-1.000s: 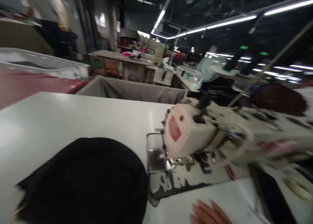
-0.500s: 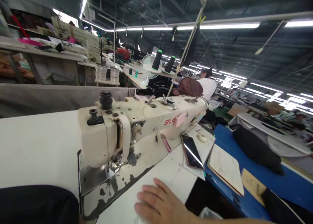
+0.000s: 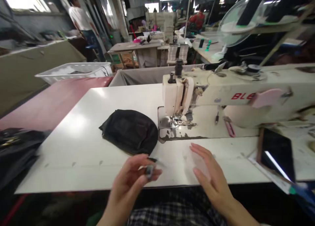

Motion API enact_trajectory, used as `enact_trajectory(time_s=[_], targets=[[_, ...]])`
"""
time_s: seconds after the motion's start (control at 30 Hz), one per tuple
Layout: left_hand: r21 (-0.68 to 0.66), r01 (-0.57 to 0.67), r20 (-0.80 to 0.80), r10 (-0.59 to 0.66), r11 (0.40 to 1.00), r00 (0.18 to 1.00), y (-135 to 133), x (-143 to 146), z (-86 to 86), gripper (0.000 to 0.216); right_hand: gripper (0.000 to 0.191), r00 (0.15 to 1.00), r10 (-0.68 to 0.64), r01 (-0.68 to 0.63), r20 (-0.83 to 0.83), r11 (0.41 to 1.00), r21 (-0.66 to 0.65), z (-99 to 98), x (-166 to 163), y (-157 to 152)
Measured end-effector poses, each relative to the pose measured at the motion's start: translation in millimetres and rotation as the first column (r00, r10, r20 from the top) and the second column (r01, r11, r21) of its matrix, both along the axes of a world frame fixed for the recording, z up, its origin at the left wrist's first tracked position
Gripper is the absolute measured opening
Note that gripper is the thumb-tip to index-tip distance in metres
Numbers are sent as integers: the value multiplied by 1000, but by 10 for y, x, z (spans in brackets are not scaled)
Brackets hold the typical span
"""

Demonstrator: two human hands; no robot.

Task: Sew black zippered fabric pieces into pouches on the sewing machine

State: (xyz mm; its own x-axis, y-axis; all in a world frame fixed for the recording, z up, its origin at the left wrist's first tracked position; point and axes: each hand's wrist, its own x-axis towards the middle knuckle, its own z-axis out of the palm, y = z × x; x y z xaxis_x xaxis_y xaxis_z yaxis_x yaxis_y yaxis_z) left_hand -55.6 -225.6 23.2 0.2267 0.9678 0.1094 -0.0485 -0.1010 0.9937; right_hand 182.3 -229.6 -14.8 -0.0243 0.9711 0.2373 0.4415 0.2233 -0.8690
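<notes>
My left hand (image 3: 134, 176) is in front of the sewing machine's work table, its fingers curled round a small grey and black object (image 3: 149, 171). The object is smeared by motion, so its kind is unclear. To the right, my right hand (image 3: 209, 173) hovers at the table's front edge with fingers apart and nothing in them. A black rounded fabric piece (image 3: 130, 130) lies just beyond my left hand, left of the needle plate. The white sewing machine (image 3: 176, 96) stands beyond both hands, its presser foot (image 3: 180, 122) over the bed.
Pink-handled snips (image 3: 229, 126) and a small dark tool (image 3: 217, 118) rest on the machine bed. A phone (image 3: 277, 153) lies on papers at the right. Black material (image 3: 19, 153) is at the left, and a white plastic basket (image 3: 73, 70) stands behind on a pink surface.
My view has swung left and levelled. My left hand has come into view with the small object. My right hand, earlier flat on the table, is now lifted with fingers apart.
</notes>
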Motion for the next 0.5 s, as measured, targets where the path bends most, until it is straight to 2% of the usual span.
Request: enact_trajectory(time_s=[0.03,0.07,0.13,0.2,0.27,0.3,0.37,0.43,0.5], targets=[[2,25,71,-26,1000,997,65,82,-22,28,40,966,-18,-9,-260,995,-102,39,-77,-26],[4,71,119,-71,997,990,147,189,-44,29,37,870,-40,-67,-491,978,-197,88,-153,-54],[49,130,151,-136,990,979,315,438,-83,33,35,590,-83,-203,-803,947,-248,194,-278,-97],[114,160,103,-172,980,980,435,654,-110,36,32,331,-186,-236,-925,933,-272,280,-339,-99],[206,164,-10,-166,965,986,506,773,-137,38,30,154,-302,-222,-941,917,-330,345,-336,-61],[263,173,-94,-153,949,984,533,796,-150,39,30,97,-348,-219,-933,907,-361,371,-319,-34],[380,195,-272,-92,904,958,584,799,-171,40,32,36,-386,-233,-922,894,-384,414,-278,30],[473,199,-385,-2,858,923,637,783,-182,41,33,23,-396,-246,-918,888,-389,431,-252,101],[526,205,-436,55,825,898,684,777,-186,44,32,54,-394,-234,-918,888,-395,408,-248,174]])
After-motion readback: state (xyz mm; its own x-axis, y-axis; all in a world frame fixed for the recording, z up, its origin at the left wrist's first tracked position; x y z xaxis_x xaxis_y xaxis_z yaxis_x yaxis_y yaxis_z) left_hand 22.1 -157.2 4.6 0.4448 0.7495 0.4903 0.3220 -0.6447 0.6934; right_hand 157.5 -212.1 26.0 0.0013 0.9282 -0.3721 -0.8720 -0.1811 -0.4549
